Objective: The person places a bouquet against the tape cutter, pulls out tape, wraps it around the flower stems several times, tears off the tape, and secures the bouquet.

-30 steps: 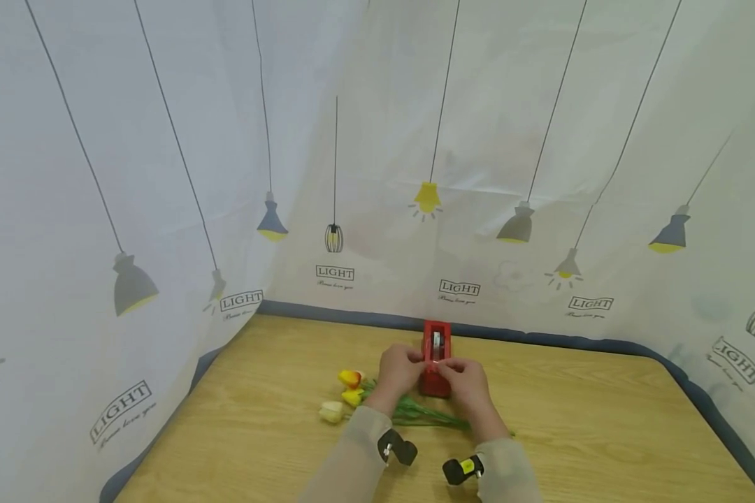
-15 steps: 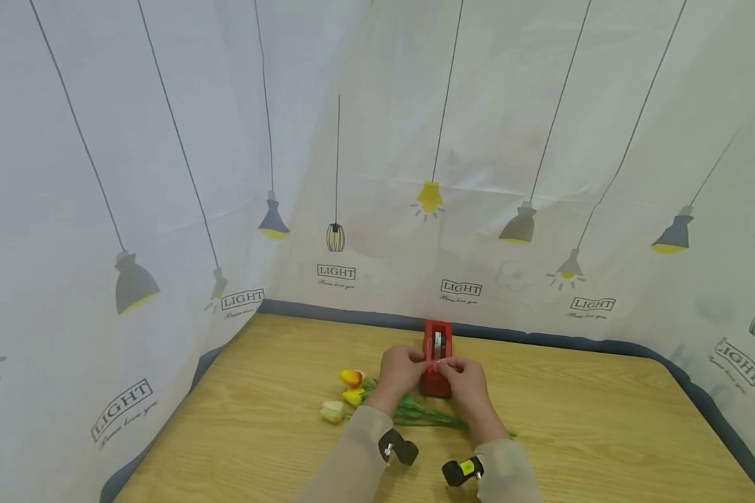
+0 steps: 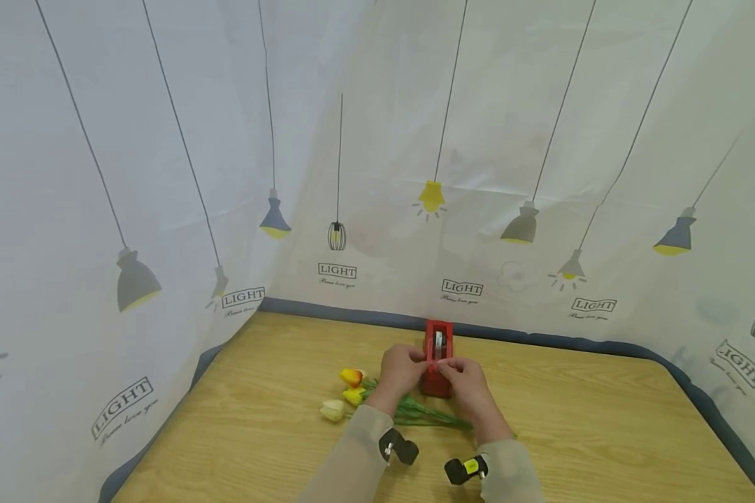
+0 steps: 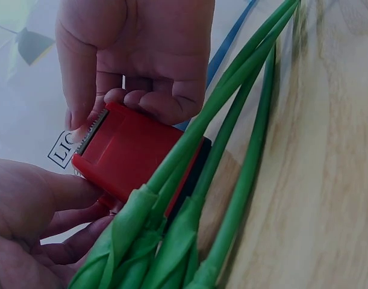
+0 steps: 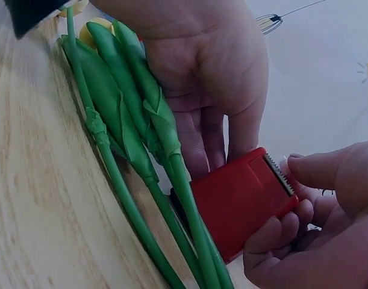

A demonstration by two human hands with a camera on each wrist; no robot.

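gripping the left side of a red plastic tape dispenser near its toothed metal cutter, the left hand has its thumb and bent fingers against the casing. the right hand pinches what looks like a small bit of translucent tape with thumb and forefinger at the cutter, its other fingers curled against the dispenser's right side. the dispenser stands towards the far edge of a light wood-grained table, between the hands, with a pale roll of tape inside. just in front lie artificial tulips with green stems, their orange-and-yellow head, yellow head and cream head left of the left hand; whether stems touch the dispenser i cannot tell. behind hangs a whitish sheet printed with lamps.
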